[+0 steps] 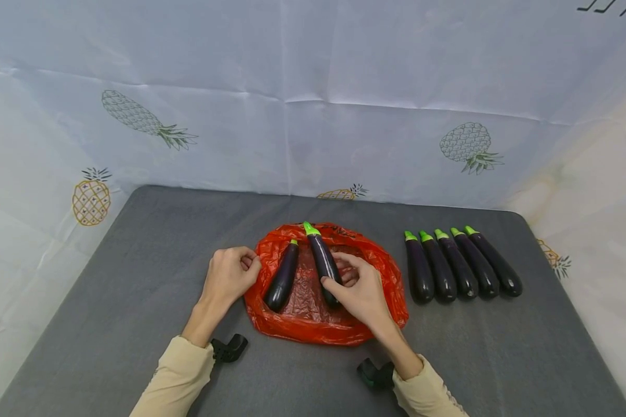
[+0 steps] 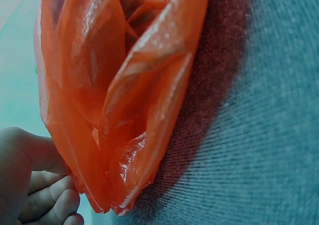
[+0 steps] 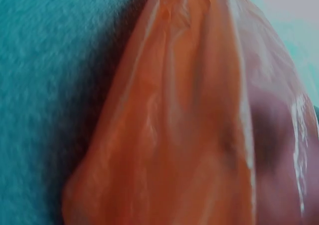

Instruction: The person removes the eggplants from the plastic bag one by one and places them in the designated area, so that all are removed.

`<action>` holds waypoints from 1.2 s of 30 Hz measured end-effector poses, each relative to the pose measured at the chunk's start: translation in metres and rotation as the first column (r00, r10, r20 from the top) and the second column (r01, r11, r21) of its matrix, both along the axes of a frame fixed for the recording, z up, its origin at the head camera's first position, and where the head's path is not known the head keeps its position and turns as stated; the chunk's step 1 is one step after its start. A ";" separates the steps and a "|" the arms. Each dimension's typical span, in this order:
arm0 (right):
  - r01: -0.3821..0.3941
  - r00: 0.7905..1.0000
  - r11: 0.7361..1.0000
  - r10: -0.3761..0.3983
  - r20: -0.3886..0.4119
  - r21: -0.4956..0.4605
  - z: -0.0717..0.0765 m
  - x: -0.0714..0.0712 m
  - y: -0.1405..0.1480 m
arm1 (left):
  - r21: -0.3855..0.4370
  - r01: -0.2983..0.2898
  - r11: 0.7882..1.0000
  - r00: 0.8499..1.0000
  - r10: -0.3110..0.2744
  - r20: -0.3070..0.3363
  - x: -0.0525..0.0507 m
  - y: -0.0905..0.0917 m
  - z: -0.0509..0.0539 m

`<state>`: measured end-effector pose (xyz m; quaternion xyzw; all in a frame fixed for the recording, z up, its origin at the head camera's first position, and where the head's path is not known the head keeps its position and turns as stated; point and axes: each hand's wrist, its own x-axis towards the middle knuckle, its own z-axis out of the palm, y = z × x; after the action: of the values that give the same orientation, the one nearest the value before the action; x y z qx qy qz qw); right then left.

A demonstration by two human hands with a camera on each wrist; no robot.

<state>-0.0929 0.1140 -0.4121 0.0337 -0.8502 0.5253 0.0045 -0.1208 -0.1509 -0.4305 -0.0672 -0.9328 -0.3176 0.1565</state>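
Observation:
A red plastic bag lies spread with its mouth opened on the table. Inside it is one eggplant at the left, dark purple with a green cap. My right hand grips a second eggplant over the middle of the bag, thumb on its near side. At the bag's left rim, my left hand pinches the plastic between thumb and curled fingers. The left wrist view shows that hand at a corner of the bag. In the right wrist view the bag hides the right hand.
Right of the bag, several eggplants lie side by side in a slanted row, caps to the back. The grey table ends at a pale cloth backdrop printed with pineapples. Each wrist wears a black camera mount.

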 end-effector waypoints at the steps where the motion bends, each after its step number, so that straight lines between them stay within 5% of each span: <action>1: 0.003 1.000 1.000 -0.003 -0.007 0.007 0.000 0.000 0.001 | 0.001 0.001 1.000 1.000 -0.001 0.000 0.000 0.000 0.000; 16: 0.026 0.998 0.995 -0.020 -0.061 0.101 0.013 0.007 0.025 | 0.005 0.003 1.000 1.000 -0.003 0.000 -0.001 0.000 0.001; 36: 0.144 0.985 0.978 -0.127 -0.118 0.152 0.025 0.038 0.065 | 0.002 -0.004 1.000 1.000 0.004 0.021 0.002 -0.001 0.001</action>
<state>-0.0554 0.1787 -0.3872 0.0040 -0.8884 0.4514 0.0834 -0.1186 -0.1518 -0.4294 -0.0616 -0.9342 -0.3189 0.1473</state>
